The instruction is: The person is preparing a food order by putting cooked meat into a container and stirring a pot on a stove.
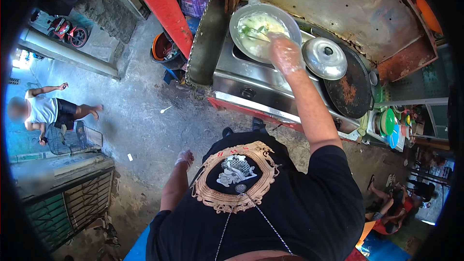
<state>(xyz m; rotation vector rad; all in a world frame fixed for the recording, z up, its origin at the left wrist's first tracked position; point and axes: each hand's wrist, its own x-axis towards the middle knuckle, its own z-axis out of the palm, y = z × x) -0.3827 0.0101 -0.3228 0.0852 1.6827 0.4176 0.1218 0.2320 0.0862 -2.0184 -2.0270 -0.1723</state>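
Observation:
My right hand (pixel 286 52), in a clear plastic glove, reaches over a grey metal pan (pixel 295 30) on the gas stove. The pan holds a pale, cloudy liquid (pixel 253 49) with pale yellowish matter and green leaves (pixel 250 30) in it. A thin stem or handle (pixel 256 38) runs from the leaves to my fingertips; which of the two it is cannot be made out. My left hand (pixel 185 158), also in a clear glove, hangs low beside my body, away from the stove. Its fingers look loosely curled, and nothing is plainly seen in them.
A domed metal lid (pixel 319 63) partly covers a blackened round griddle (pixel 349 90) on the stove's right. A curved metal shield (pixel 204 43) and a red post (pixel 163 7) flank its left. Buckets (pixel 166 49) stand beyond. A person (pixel 43 110) is beside a wire cage (pixel 65 137).

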